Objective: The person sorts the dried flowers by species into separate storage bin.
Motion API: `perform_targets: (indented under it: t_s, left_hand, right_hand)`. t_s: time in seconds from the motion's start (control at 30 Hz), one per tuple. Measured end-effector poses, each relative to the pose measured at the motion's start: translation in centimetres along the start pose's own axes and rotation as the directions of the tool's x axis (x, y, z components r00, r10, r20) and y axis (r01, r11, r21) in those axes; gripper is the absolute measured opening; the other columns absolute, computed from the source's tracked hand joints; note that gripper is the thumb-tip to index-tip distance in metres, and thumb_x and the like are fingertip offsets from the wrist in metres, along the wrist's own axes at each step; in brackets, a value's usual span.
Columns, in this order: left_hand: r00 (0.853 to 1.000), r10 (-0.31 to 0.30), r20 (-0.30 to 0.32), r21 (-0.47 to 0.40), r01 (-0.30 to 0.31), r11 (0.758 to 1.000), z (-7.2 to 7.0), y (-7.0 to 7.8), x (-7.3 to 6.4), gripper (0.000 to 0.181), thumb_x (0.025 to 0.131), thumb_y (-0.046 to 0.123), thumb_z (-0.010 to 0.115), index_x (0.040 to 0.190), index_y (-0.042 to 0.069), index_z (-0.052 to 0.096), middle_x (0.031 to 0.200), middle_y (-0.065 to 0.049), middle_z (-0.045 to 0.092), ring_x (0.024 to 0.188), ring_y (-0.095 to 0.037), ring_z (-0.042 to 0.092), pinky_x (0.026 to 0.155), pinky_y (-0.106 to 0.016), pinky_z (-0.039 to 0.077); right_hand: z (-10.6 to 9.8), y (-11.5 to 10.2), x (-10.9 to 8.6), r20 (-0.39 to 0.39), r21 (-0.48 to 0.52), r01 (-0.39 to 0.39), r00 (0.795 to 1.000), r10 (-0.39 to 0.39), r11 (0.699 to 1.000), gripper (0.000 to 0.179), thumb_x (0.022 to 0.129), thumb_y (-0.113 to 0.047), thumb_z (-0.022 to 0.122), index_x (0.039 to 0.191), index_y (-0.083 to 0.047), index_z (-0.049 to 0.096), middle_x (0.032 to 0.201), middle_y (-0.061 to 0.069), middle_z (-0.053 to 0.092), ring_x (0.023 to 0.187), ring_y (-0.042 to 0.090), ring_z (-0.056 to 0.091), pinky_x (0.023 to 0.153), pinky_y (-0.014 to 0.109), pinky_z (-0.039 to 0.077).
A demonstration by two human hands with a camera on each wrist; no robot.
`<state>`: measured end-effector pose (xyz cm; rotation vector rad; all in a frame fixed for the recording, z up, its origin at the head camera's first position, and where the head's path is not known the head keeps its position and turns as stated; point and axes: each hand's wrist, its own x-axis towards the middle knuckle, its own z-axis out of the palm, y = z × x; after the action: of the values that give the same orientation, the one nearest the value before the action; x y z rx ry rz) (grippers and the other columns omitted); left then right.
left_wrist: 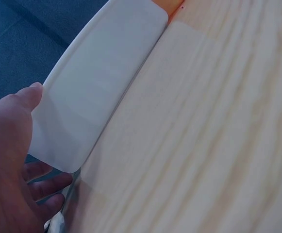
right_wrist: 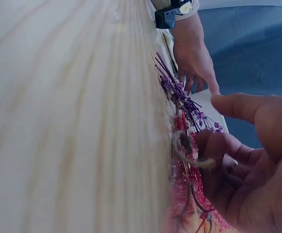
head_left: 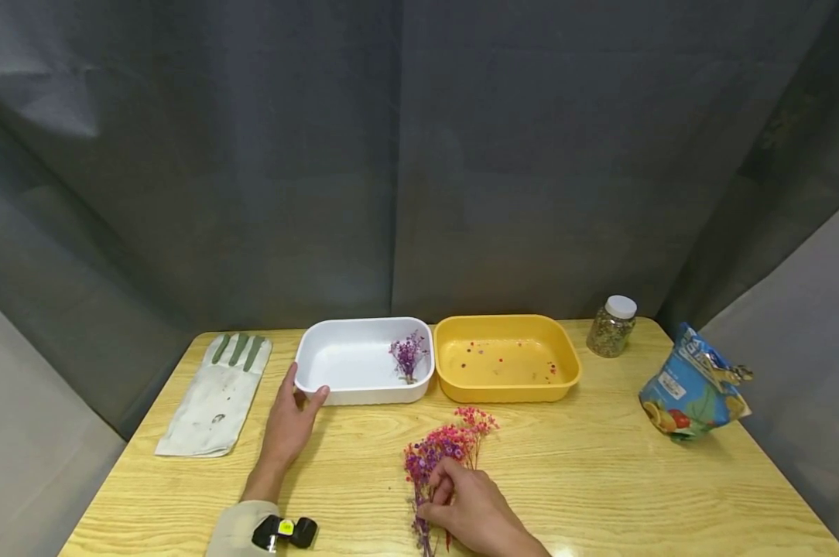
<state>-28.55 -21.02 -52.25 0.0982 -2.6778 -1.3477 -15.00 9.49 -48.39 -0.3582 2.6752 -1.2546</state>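
My left hand (head_left: 290,425) grips the near-left corner of a white tray (head_left: 343,397), its thumb on the rim. A small purple dried-flower sprig (head_left: 407,354) lies at the tray's right end. Over a pile of dried flowers on the table reaches my right hand (head_left: 471,510), its fingers bent at the purple stems. In the right wrist view, a gap shows between the thumb (right_wrist: 235,106) and the bent fingers. Purple flowers (right_wrist: 177,94) lie over pink flowers (right_wrist: 196,170), beside a loop of beige twine (right_wrist: 179,154). The hand partly hides the pile.
A yellow tray (head_left: 506,394) with scattered petals stands against the white one. At the back right is a white-lidded jar (head_left: 610,331), with a blue printed bag (head_left: 694,387) nearer the right edge. A white-and-green glove (head_left: 214,402) lies at the left.
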Motion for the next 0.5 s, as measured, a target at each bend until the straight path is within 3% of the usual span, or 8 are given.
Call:
perform_targets:
  t_s: [0.33, 0.5]
  left_hand:
    - [1.000, -0.013, 0.000, 0.014, 0.013, 1.000, 0.0, 0.2, -0.1, 0.092, 0.089, 0.065, 0.052, 0.157, 0.018, 0.010, 0.143, -0.019, 0.045, 0.127, -0.034, 0.051, 0.107, -0.053, 0.037]
    - [1.000, -0.008, -0.002, 0.012, 0.008, 1.000, 0.0, 0.2, -0.1, 0.091, 0.090, 0.063, 0.052, 0.157, 0.018, 0.010, 0.141, -0.020, 0.047, 0.126, -0.033, 0.051, 0.107, -0.053, 0.037]
  right_hand:
    - [0.7, 0.5, 0.7, -0.035, -0.090, 0.021, 0.999, -0.024, 0.996, 0.040, 0.071, -0.041, 0.083, 0.087, -0.019, 0.054, 0.066, -0.016, 0.058, 0.056, -0.002, 0.048, 0.056, 0.019, 0.039]
    - [1.1, 0.5, 1.1, -0.061, -0.117, 0.037, 0.997, -0.044, 0.992, 0.040, 0.069, -0.036, 0.084, 0.087, -0.019, 0.053, 0.065, -0.017, 0.057, 0.054, -0.002, 0.047, 0.054, 0.018, 0.038]
